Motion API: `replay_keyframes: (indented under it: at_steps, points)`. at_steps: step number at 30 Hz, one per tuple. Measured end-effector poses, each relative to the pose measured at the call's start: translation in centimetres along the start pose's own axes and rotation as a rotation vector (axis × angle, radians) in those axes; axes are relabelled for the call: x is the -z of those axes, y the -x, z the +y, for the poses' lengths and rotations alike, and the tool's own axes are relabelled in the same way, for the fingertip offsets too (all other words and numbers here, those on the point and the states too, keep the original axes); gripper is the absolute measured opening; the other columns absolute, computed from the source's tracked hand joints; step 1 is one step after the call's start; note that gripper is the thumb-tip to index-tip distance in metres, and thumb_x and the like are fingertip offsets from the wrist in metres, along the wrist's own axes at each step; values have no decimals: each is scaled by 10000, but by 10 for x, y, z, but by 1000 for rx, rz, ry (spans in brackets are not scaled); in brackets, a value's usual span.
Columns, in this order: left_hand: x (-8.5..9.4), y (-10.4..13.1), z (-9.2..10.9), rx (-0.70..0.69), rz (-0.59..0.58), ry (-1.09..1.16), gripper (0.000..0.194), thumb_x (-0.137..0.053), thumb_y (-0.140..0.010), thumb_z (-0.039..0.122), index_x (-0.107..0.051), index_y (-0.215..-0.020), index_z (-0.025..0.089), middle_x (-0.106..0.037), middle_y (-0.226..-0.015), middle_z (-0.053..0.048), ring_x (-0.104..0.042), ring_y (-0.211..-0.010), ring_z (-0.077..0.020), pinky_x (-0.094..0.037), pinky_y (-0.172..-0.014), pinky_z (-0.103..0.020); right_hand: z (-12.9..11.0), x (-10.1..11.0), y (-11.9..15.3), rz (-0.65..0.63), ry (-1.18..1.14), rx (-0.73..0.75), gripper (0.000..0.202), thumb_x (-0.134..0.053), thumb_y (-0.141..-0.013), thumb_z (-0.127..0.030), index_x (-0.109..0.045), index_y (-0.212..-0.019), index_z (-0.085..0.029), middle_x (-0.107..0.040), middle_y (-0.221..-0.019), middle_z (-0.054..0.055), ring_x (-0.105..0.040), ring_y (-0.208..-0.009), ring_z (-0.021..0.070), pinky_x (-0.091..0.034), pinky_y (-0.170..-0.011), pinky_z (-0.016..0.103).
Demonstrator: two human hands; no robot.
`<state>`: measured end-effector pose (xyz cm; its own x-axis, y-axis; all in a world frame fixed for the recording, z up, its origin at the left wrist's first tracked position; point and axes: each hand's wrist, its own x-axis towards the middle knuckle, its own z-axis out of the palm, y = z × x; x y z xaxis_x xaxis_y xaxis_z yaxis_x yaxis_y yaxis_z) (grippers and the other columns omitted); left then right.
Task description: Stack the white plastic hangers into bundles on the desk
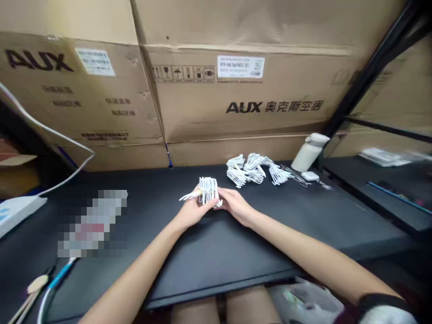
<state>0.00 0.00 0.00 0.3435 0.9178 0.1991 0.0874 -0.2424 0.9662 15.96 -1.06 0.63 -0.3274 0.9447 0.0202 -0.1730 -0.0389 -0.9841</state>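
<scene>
Bare forearms [297,245] reach over the bench [209,256] to a closed grip on a white looped bundle [208,189], left hand [191,212] and right hand [236,206] bracing it, probably so the coils hold together, while similar bundles [254,163] lie beyond, near a bottle [308,155], seemingly leaving room.

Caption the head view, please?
Left hand and right hand hold a white bundle over a table, more bundles beyond.

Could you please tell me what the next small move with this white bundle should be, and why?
I would probably draw in the splayed ends with the left hand while the right hand steadies the bundle: they stick out to the left of its neat loops, and both hands are already at it.
</scene>
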Motion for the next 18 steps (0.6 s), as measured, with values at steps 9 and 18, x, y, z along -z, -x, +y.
replay_keyframes:
  at_steps: [9,18]
  points:
    - [-1,9,21,223,-84,269,530,-696,-779,377,-556,-1259,201,-644,-1167,-108,-621,-1045,-269,-521,-859,-409,-19,19,10,110,513,509,177,-679,-791,-343,-653,-819,-170,-600,-924,59,-592,-703,123,-507,-598,248]
    - [3,7,21,144,-25,11,467,-796,-632,294,-632,-1047,155,-667,-1017,-73,-621,-972,-246,-477,-893,-389,-17,19,10,7,663,504,127,-611,-858,-290,-628,-862,-164,-604,-869,50,-606,-758,138,-512,-635,258]
